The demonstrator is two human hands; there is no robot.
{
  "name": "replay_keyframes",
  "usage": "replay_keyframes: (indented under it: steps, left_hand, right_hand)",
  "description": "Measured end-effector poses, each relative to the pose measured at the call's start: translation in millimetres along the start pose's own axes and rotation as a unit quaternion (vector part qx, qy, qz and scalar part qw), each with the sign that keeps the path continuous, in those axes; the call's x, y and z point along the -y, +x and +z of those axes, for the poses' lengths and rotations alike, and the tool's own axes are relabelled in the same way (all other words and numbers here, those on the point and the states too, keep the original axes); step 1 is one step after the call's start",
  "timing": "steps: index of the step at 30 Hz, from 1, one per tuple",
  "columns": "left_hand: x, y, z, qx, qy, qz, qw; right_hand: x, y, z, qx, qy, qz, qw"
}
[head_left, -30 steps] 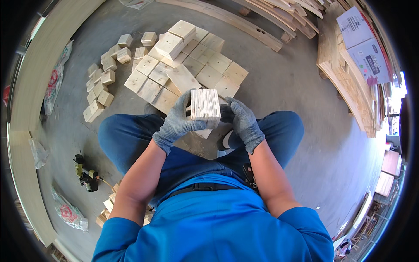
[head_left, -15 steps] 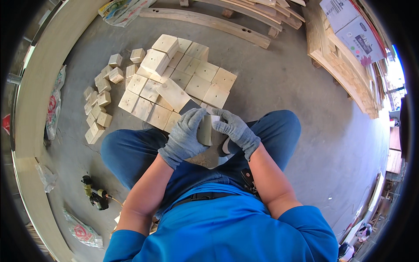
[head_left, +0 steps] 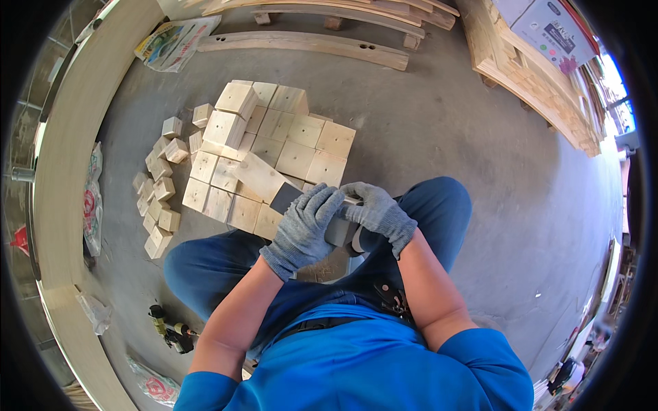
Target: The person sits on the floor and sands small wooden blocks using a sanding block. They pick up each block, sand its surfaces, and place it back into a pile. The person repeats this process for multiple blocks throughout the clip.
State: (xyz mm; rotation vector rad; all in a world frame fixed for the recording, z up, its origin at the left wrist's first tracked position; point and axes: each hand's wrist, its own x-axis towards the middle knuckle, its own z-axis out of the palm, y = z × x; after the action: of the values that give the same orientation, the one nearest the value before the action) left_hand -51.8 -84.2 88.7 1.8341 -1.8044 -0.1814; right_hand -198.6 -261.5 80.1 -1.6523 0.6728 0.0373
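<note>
I hold a wooden block (head_left: 338,231) between my legs, its visible side shaded grey. My left hand (head_left: 305,229), in a grey knit glove, is closed over its left and top. My right hand (head_left: 378,214), gloved alike, grips its right upper part. The fingers hide much of the block. Just beyond my left hand, a pale board (head_left: 260,176) slants across the block pile, with a dark grey flat piece (head_left: 285,196) at its near end. Large square wooden blocks (head_left: 296,159) sit side by side there, a few stacked higher.
Smaller blocks (head_left: 163,190) lie scattered left of the pile. A nail-gun-like tool (head_left: 171,330) rests on the floor at lower left. Long timbers (head_left: 308,46) lie at the back, and stacked boards with a carton (head_left: 552,34) stand at far right. Plastic bags (head_left: 177,42) lie about.
The block has been turned and lowered slightly between my hands, and its pale face no longer shows. My left hand has slid further over it. The whole view has shifted a little.
</note>
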Motion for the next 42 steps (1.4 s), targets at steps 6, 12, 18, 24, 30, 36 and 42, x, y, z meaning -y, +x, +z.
replay_keyframes:
  steps: [6, 12, 18, 24, 30, 36, 42]
  left_hand:
    - [32.9, 39.0, -18.7, -0.032, -0.028, -0.043, 0.998]
    - [145.7, 68.7, -10.9, -0.124, 0.029, -0.245, 0.961]
    - [215.8, 105.7, 39.5, -0.131, 0.103, -0.291, 0.942]
    - [231.4, 107.9, 83.2, -0.062, 0.151, -0.323, 0.932]
    - [223.2, 113.2, 78.3, -0.023, 0.163, -0.352, 0.921]
    - [229.1, 113.2, 76.6, -0.024, 0.159, -0.343, 0.925]
    - [227.5, 116.9, 74.8, -0.014, 0.158, -0.343, 0.926]
  right_hand:
    - [-23.2, 5.8, -49.9, -0.166, 0.104, 0.001, 0.981]
    - [-34.2, 46.5, -134.4, -0.336, 0.252, 0.039, 0.907]
    - [-36.8, 144.5, -195.1, -0.343, 0.099, 0.087, 0.930]
    - [-143.2, 264.8, -215.3, -0.223, -0.050, 0.165, 0.959]
    - [-239.2, 339.9, -171.9, -0.110, -0.080, 0.200, 0.970]
    - [-280.3, 394.3, -129.6, 0.016, -0.075, 0.152, 0.985]
    - [-266.9, 389.8, -88.5, 0.031, -0.112, 0.139, 0.983]
